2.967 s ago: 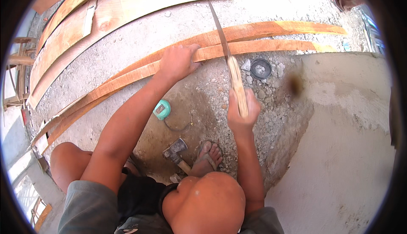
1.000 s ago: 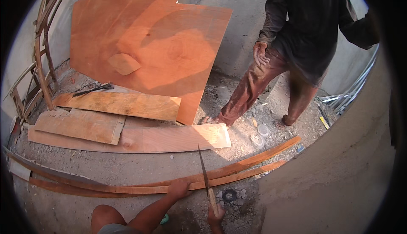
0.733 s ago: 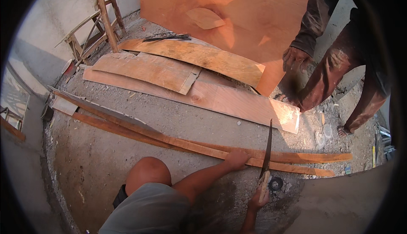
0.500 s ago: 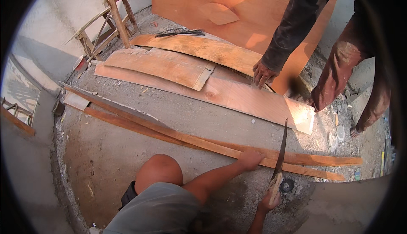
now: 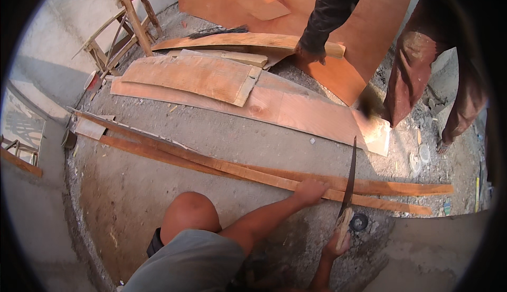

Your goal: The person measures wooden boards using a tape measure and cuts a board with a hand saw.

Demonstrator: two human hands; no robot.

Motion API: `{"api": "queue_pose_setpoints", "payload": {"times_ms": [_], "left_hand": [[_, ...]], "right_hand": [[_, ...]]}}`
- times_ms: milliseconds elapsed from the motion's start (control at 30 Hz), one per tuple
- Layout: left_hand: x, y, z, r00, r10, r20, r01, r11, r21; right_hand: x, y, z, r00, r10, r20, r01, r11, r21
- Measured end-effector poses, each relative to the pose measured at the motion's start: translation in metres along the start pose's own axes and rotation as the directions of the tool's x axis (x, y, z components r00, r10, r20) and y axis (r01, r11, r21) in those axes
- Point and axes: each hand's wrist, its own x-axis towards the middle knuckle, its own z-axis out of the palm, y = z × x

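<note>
My left hand (image 5: pixel 311 192) is closed on a long narrow wooden strip (image 5: pixel 264 177), pressing it from the near side. In my right hand (image 5: pixel 336 243) is a handsaw (image 5: pixel 349 189), held by its pale handle. The dark blade crosses the strip just right of my left hand, its tip pointing away from me. Behind lies a second wooden strip (image 5: pixel 401 188), which crosses under the first farther left. Whether the teeth have cut into the wood cannot be made out.
Beyond the strips lie stacked plywood pieces (image 5: pixel 317 113). A co-worker's hand (image 5: pixel 310 55) grips a curved board (image 5: pixel 237 40) near a large plywood sheet (image 5: pixel 380 33). A wooden trestle (image 5: pixel 132 14) stands at the back left. A dark round object (image 5: pixel 359 221) sits beside the saw.
The co-worker's hand has moved left and away from me, and the curved board there is now raised and tilted. My hands and the saw stay nearly in place on the strip.
</note>
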Motion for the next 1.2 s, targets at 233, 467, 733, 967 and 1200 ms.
{"api": "queue_pose_setpoints", "payload": {"times_ms": [233, 467, 733, 967, 1200], "left_hand": [[0.000, 0.009, -0.002, 1.000, 0.010, 0.019, -0.011, 1.000, 0.005], [-0.007, 0.012, -0.002, 0.998, 0.065, -0.019, -0.065, 0.998, -0.001], [0.007, 0.005, -0.027, 0.999, -0.002, 0.047, 0.000, 0.999, 0.046], [0.008, 0.015, 0.018, 0.999, 0.026, 0.048, -0.026, 1.000, 0.009], [0.002, -0.004, 0.019, 0.998, 0.032, 0.063, -0.030, 0.999, -0.032]], "right_hand": [[-0.005, 0.022, -0.015, 0.998, 0.053, 0.030, -0.051, 0.997, -0.057], [-0.011, 0.022, -0.017, 0.983, 0.177, 0.056, -0.181, 0.981, 0.069], [0.030, -0.072, -0.020, 0.983, 0.089, 0.163, -0.088, 0.996, -0.014], [0.093, -0.201, -0.051, 0.987, -0.107, 0.123, 0.109, 0.994, -0.007], [0.087, -0.155, 0.042, 0.909, 0.029, 0.415, -0.058, 0.997, 0.058]]}}
